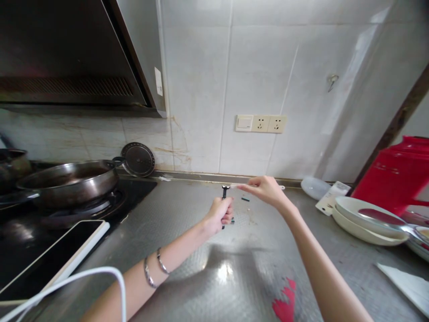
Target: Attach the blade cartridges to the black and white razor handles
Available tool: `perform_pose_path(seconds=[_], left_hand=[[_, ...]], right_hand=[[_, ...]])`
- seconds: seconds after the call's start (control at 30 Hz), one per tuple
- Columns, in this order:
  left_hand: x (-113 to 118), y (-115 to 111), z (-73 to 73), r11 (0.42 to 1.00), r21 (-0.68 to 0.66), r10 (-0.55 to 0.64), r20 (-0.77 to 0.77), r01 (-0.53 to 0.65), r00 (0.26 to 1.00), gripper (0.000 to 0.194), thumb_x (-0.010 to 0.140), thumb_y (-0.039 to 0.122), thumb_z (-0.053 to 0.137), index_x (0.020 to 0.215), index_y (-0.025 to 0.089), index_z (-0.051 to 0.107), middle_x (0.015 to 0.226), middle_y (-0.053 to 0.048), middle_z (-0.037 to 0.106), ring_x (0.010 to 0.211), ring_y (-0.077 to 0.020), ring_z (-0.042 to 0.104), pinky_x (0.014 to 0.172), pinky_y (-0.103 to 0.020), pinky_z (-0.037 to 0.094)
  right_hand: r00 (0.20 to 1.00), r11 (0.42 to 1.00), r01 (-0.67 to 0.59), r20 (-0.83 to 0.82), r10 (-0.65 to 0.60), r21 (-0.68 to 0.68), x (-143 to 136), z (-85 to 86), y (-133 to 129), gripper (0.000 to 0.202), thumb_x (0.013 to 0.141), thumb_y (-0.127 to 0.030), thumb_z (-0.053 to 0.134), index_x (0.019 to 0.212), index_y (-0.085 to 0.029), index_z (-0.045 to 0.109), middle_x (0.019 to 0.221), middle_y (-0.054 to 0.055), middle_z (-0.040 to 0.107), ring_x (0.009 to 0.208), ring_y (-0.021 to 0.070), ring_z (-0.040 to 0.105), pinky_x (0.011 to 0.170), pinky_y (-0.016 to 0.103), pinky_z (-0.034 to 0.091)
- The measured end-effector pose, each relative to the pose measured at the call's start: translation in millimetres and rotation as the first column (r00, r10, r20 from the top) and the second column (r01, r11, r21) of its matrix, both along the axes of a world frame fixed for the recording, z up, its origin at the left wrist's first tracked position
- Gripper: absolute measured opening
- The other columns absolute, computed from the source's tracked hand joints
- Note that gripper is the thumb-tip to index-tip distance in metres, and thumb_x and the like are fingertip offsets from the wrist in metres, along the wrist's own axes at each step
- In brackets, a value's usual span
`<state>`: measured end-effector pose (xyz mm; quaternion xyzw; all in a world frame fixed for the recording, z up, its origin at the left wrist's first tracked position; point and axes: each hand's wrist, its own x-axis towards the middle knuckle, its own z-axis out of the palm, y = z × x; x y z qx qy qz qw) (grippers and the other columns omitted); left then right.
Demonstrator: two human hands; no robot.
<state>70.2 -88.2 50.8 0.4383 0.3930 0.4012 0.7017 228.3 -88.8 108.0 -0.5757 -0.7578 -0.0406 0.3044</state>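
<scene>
Upright in my left hand (221,212) is a black-handled tool (225,191) with a shiny T-shaped head, peeler-like or razor-like; its exact kind is unclear. The fingers wrap round its handle. My right hand (263,188) pinches a slim white stick-like thing (233,186), its tip at the right side of the tool's head. What looks like its other end (282,187) shows beyond the hand, while the middle is hidden by fingers. Below the hands, a small dark green scrap (246,199) lies on the metal counter (187,214).
To the left, a steel pan (70,181) sits on the black stove, with a white-edged device (56,255) and white cable (110,269) nearer. Stacked plates (368,232), a clear lid-like dish (315,188) and a red container (395,174) stand right. Wall sockets (268,124) are behind.
</scene>
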Motion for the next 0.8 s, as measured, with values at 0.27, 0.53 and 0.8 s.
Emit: perform_pose_path(seconds=[0.27,0.53,0.8], left_hand=[[-3,2,2.3,1.0,0.028,0.014,-0.01,-0.014,1.0,0.033,0.075,0.029,0.05,0.055,0.02,0.025,0.038,0.012,0.018,0.03,-0.0012,0.013,0.033,-0.016,0.004],[-5,6,0.6,0.989,0.143,0.043,-0.006,-0.042,0.999,0.031,0.076,0.027,0.049,0.054,0.02,0.028,0.037,0.011,0.023,0.027,-0.0012,0.016,0.031,-0.017,0.006],[-12,13,5.3,0.964,0.261,0.048,-0.003,-0.046,0.999,0.031,0.074,0.032,0.053,0.056,0.02,0.031,0.037,0.011,0.026,0.027,-0.0017,0.019,0.03,-0.017,0.008]], right_hand=[[0.991,0.994,-0.034,-0.131,0.02,-0.104,19,2.4,4,0.056,0.074,-0.064,0.043,0.055,-0.014,0.058,0.047,-0.003,0.039,0.049,0.009,0.036,0.047,0.021,0.023],[0.867,0.938,-0.31,-0.451,0.212,-0.155,7,8.1,-4,0.038,0.08,-0.051,0.042,0.077,-0.015,0.055,0.057,-0.004,0.041,0.051,0.0086,0.04,0.048,0.02,0.037],[0.81,0.893,-0.392,-0.544,0.221,-0.22,-9,8.1,-10,0.036,0.08,-0.051,0.043,0.081,-0.016,0.051,0.057,-0.005,0.038,0.049,0.0074,0.04,0.045,0.019,0.042]])
